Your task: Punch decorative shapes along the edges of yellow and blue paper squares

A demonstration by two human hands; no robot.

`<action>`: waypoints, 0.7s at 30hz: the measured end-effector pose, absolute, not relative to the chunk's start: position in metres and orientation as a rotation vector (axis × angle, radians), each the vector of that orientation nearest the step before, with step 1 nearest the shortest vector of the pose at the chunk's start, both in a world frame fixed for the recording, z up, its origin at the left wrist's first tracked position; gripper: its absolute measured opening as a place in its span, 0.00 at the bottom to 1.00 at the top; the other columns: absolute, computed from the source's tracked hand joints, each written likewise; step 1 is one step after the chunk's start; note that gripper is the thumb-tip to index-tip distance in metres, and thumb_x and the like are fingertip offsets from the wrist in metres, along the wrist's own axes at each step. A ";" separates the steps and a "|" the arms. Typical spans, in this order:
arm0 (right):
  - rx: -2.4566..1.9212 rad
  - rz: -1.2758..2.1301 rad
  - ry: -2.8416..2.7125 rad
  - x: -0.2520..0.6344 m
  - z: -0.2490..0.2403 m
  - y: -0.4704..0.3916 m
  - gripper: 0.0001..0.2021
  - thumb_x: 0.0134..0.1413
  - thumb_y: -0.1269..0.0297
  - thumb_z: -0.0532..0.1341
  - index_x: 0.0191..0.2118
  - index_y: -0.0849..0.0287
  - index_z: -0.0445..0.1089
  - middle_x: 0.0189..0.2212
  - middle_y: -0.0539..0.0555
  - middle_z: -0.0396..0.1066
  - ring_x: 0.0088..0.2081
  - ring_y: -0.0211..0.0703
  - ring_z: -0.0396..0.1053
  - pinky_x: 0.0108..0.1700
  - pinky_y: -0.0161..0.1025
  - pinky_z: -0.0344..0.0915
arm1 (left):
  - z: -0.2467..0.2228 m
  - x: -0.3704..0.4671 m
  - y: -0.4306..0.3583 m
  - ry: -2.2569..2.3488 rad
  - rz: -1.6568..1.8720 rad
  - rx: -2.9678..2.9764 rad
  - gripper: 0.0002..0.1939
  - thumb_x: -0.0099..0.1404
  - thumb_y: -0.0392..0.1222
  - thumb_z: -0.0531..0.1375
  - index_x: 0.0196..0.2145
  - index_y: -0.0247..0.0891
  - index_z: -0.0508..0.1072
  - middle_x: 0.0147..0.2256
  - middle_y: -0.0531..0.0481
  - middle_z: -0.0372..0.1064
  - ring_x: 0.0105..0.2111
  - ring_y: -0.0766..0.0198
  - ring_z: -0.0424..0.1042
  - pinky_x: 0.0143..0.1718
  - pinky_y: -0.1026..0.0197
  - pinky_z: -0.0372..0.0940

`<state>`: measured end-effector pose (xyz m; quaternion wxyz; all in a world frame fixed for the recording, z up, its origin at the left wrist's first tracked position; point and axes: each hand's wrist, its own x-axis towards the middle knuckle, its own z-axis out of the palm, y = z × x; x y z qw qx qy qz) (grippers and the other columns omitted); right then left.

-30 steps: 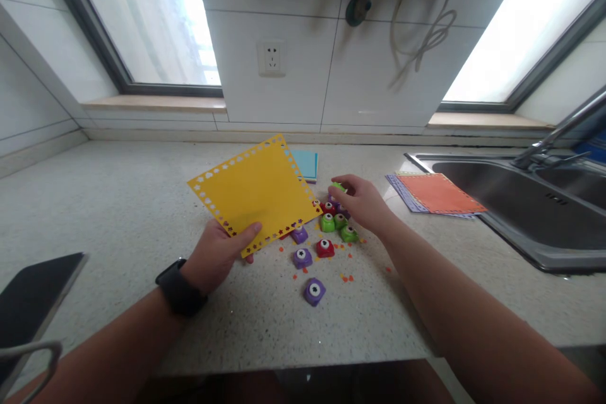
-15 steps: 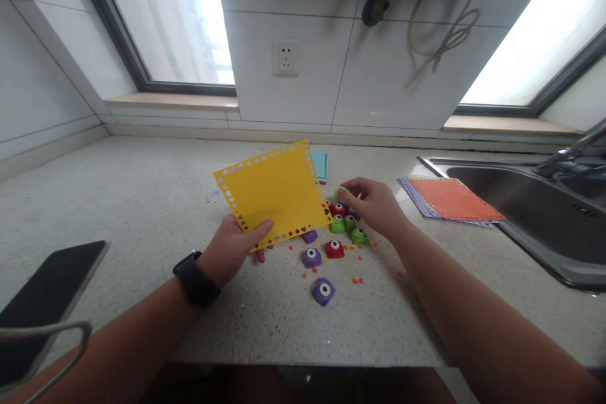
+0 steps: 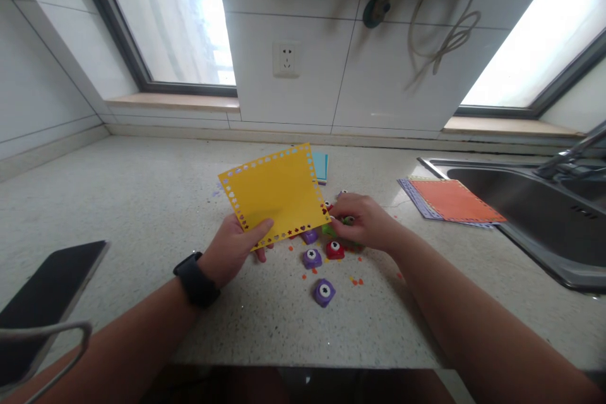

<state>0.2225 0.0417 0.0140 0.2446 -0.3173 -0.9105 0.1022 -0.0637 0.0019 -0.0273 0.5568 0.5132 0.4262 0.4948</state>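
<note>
The left hand (image 3: 237, 243) grips the yellow sheet (image 3: 274, 192) at its 7 o'clock corner above the counter (image 3: 265, 325); punched shapes line all four edges, so edge punching appears nearly complete, any remainder being unclear. The right hand (image 3: 362, 222) curls at the sheet's 4 o'clock corner, its grip indeterminable. Unobstructed toward 5 o'clock: two purple punches (image 3: 324, 291), one red punch (image 3: 335, 250); partly hidden others prevent a total.

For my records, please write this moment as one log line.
left hand holds yellow sheet | right hand among punches, grip hidden | rest: orange sheet near sink
</note>
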 end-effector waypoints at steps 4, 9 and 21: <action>-0.869 0.289 -2.586 0.222 0.018 0.040 0.11 0.63 0.64 0.59 0.29 0.58 0.73 0.25 0.52 0.69 0.33 0.42 0.65 0.40 0.41 0.61 | -0.027 -0.064 0.002 1.023 1.193 1.187 0.17 0.61 0.46 0.69 0.43 0.31 0.76 0.32 0.47 0.76 0.21 0.66 0.73 0.13 0.67 0.67; -0.868 0.310 -2.672 0.219 0.019 0.039 0.07 0.61 0.63 0.63 0.35 0.56 0.78 0.32 0.54 0.74 0.39 0.46 0.67 0.47 0.45 0.61 | -0.029 -0.064 0.002 1.037 1.199 1.158 0.17 0.61 0.46 0.69 0.43 0.32 0.76 0.27 0.50 0.74 0.20 0.66 0.71 0.13 0.68 0.66; -0.777 0.358 -2.623 0.206 0.026 0.024 0.08 0.60 0.58 0.66 0.39 0.56 0.78 0.35 0.53 0.75 0.40 0.45 0.67 0.47 0.44 0.59 | -0.027 -0.064 0.003 1.013 1.305 1.129 0.13 0.62 0.45 0.69 0.40 0.34 0.75 0.27 0.53 0.74 0.20 0.68 0.70 0.15 0.68 0.65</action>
